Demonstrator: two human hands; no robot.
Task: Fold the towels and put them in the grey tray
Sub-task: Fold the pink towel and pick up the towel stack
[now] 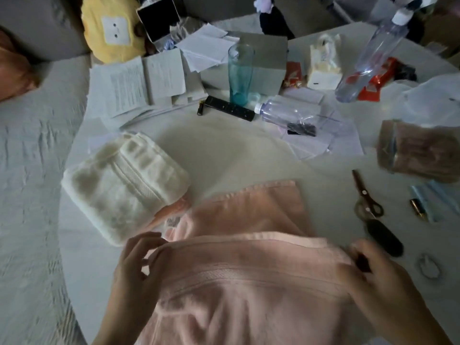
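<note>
Left hand [135,265] pinches the near-left corner of the pink towel [249,277], thumb and fingers curled round the folded edge; right hand [378,277] grips the matching right corner, fingers curled over the hem. Both hands sit at opposite ends of one fold line, so the towel's long axis runs left-right between them, with the loose far half lying flat on the white table [224,145] beyond the hands. Neither hand is nearer: the grip is symmetric, one corner each. Taking the pink towel as landmark: a folded white towel [124,183] lies just beyond its left corner, touching or overlapping a pink edge there. Scissors [366,195] lie to its right, apart. No grey tray can be made out anywhere, frame is dim and blurred. Likely next step: carry the held edge forward over the far half.
</note>
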